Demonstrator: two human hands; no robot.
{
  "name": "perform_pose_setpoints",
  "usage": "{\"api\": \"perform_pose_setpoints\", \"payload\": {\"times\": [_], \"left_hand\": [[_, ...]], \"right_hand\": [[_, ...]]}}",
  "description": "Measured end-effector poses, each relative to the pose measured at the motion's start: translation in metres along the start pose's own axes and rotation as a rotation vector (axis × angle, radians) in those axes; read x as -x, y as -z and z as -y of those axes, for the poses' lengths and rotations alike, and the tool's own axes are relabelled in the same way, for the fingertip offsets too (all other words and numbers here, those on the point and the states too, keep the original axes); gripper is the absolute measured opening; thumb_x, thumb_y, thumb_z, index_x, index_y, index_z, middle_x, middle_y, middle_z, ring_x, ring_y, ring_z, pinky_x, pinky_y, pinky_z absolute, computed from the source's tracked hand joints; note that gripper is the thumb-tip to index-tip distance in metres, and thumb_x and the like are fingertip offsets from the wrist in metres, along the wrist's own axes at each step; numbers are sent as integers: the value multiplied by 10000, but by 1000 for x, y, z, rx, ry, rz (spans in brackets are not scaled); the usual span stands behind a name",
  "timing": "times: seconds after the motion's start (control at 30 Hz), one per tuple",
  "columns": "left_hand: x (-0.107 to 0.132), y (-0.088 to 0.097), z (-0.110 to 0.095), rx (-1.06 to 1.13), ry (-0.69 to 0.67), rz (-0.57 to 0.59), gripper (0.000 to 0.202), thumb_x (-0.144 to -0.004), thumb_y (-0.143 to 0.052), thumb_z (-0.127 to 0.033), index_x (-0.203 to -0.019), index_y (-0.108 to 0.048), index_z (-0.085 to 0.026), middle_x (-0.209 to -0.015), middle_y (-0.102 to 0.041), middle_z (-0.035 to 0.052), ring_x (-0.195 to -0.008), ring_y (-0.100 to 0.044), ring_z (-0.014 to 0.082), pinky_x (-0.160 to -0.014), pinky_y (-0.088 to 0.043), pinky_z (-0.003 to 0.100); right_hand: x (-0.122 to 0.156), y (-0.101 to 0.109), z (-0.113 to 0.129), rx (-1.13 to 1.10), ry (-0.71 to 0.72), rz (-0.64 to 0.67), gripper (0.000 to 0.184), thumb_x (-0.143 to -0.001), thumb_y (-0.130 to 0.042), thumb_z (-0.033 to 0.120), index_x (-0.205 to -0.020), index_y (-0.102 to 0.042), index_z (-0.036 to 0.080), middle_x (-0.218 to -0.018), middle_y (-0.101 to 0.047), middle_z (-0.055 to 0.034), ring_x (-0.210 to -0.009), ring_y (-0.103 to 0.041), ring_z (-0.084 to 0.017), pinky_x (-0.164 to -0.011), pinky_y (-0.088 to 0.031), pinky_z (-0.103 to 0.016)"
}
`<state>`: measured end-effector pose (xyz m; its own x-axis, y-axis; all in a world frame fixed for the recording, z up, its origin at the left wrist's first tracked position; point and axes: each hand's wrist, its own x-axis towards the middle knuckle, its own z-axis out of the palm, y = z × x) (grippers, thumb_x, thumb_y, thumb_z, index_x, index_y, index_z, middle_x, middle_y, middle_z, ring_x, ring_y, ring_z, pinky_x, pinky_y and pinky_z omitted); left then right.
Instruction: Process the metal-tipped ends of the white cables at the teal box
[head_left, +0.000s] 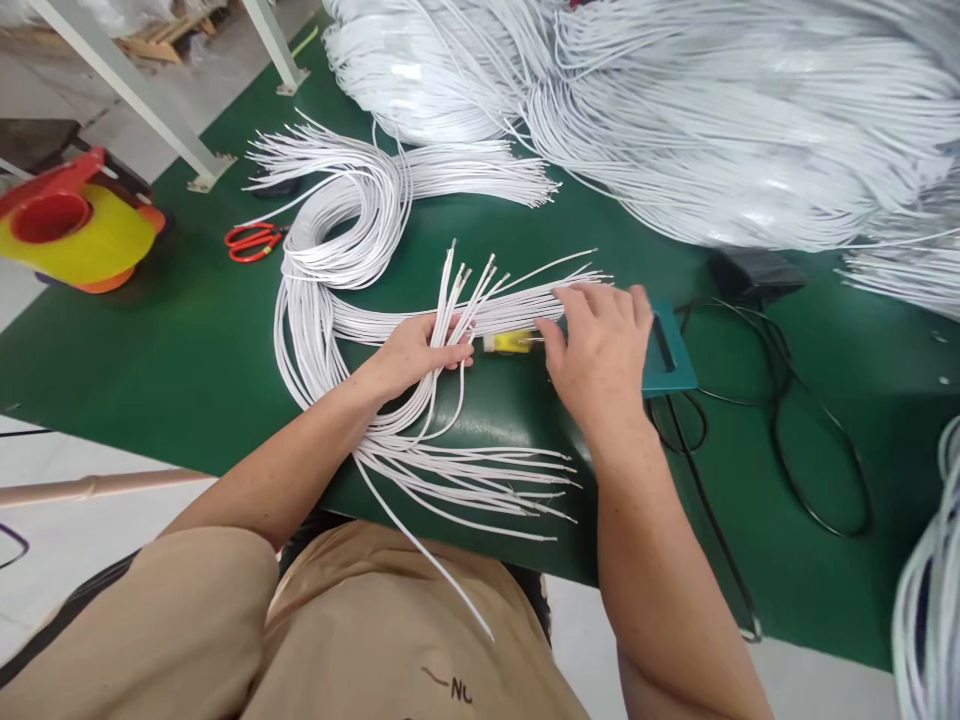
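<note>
My left hand point(424, 352) is closed around a small group of white wires point(448, 300), whose stripped ends point up and away from me. The rest of the coiled wire bundle point(307, 340) lies on the green table to its left. Loose wire ends fan out below my left wrist. My right hand point(600, 335) hovers at the tips of the far wires point(525, 305), thumb and fingers apart and curved, with nothing visible between them. By its thumb lies a yellow-handled tool point(511, 343) with a thin metal shaft. A teal device point(671, 350) is partly hidden behind my right hand.
Red-handled scissors point(255, 242) lie left of the coil. A yellow and red tape dispenser point(75, 225) sits at the left edge. Big wire bundles point(720, 130) fill the back. A black adapter point(754, 272) and looping black cable point(784, 440) lie to the right.
</note>
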<state>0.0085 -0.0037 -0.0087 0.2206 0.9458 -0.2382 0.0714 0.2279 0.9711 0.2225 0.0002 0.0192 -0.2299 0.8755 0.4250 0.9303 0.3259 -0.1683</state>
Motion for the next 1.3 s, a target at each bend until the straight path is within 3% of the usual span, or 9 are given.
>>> {"api": "perform_pose_setpoints", "payload": {"times": [0.07, 0.2, 0.37, 0.57, 0.8, 0.97, 1.1, 1.17, 1.3], "left_hand": [[0, -1, 1, 55, 2, 5, 385, -681, -798, -331, -976, -668, -118, -803, -660, 27, -735, -644, 141, -628, -470, 231], [2, -4, -2, 170, -7, 29, 386, -688, -800, -310, -1007, -684, -125, -805, -627, 11, -691, -579, 91, -589, -421, 194], [5, -6, -5, 256, -4, 126, 448, -731, -770, -299, -1145, -667, -163, -785, -586, -3, -662, -522, 72, -565, -399, 180], [7, -5, -7, 283, -31, 205, 462, -735, -772, -301, -1167, -661, -181, -810, -598, 14, -648, -537, 77, -520, -375, 185], [10, -5, -9, 306, -46, 187, 549, -720, -789, -283, -1238, -627, -203, -788, -636, 15, -632, -578, 83, -441, -319, 161], [9, -4, -9, 292, -53, 92, 433, -727, -790, -305, -1133, -690, -195, -821, -674, 19, -721, -631, 96, -582, -460, 170], [9, -3, -9, 265, -42, -13, 354, -705, -800, -358, -992, -743, -159, -826, -690, 25, -723, -606, 93, -715, -495, 221], [9, -4, -8, 220, -50, -37, 376, -681, -815, -360, -988, -748, -153, -794, -689, 22, -699, -589, 96, -734, -487, 239], [10, -5, -4, 154, -56, -28, 416, -624, -849, -341, -987, -745, -169, -858, -714, 25, -743, -615, 125, -783, -489, 276]], "right_hand": [[0, 3, 12, -143, 61, 16, 206, -933, -492, 261, -961, -674, 169, -976, -671, -114, -991, -574, -270, -898, -433, -423], [3, 5, 29, -403, 137, 104, 196, -916, -510, 193, -836, -688, 184, -838, -665, -61, -826, -585, -195, -709, -433, -301], [1, 4, 29, -558, -84, 78, 196, -893, -512, 160, -789, -677, 178, -791, -655, -42, -745, -582, -160, -680, -413, -277], [-4, 2, 27, -1216, -423, 487, 351, -879, -562, 341, -567, -518, 187, -508, -448, 53, -382, -375, -63, -413, -323, -237], [-2, -13, 32, -1684, -585, 583, 241, -689, -787, 355, -799, -691, 163, -565, -536, 62, -421, -310, -30, -382, -293, -189], [-4, 2, 29, -1587, -408, 494, 223, -683, -804, 359, -770, -702, 181, -705, -654, 3, -630, -556, -98, -507, -402, -207], [-4, 27, 10, -1670, 61, 811, 376, -776, -691, 537, -716, -725, 167, -722, -680, -54, -694, -623, -162, -659, -501, -309], [-5, 30, 5, -1692, -40, 715, 457, -823, -607, 598, -673, -696, 176, -588, -623, -25, -523, -552, -127, -542, -470, -289], [-9, 18, 9, -1527, -464, 209, 230, -740, -767, 412, -841, -680, 226, -615, -595, 48, -422, -416, -63, -420, -392, -228]]}}
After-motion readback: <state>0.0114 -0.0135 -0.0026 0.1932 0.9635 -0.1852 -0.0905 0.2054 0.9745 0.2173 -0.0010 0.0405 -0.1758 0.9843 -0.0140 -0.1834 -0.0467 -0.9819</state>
